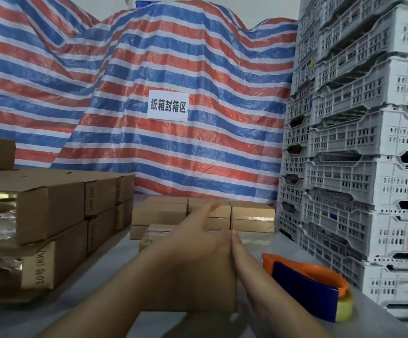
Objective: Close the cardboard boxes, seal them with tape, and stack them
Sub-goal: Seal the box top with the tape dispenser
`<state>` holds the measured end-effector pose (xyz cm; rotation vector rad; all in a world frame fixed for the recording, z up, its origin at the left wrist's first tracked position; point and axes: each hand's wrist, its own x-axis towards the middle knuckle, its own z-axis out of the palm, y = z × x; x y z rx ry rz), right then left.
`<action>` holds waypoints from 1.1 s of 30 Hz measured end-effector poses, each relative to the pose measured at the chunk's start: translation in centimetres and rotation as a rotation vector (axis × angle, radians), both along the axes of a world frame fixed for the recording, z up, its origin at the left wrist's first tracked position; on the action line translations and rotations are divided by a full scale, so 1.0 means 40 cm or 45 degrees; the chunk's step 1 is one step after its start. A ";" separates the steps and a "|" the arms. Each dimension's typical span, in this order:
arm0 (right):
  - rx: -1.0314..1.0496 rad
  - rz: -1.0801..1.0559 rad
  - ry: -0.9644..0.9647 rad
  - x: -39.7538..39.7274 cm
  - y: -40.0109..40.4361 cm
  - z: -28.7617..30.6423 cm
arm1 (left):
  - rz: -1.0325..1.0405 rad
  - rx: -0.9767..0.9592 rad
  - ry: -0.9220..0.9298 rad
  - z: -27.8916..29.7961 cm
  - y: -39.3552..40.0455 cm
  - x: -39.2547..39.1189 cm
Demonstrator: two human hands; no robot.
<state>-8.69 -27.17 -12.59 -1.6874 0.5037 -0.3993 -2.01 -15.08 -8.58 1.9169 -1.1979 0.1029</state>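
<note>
A small brown cardboard box (198, 289) stands on the grey table in front of me. My left hand (195, 240) lies across its top with the fingers stretched forward. My right hand (244, 262) lies flat against the box's right side, fingers straight. Just behind it sits another small box (153, 236) with something shiny on top. Further back, small closed boxes (251, 217) are stacked in a low row. An orange and blue tape dispenser (308, 286) with a yellowish roll lies on the table to the right of my right hand.
Larger cardboard boxes (51, 208) marked 10 are piled at the left, some with open ends showing plastic. Tall stacks of grey plastic crates (368, 167) fill the right side. A striped tarp with a white sign (167, 106) hangs behind the table.
</note>
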 end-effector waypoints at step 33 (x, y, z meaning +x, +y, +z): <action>-0.759 -0.208 -0.024 0.137 -0.127 0.030 | 0.557 -0.333 0.708 -0.083 0.045 0.196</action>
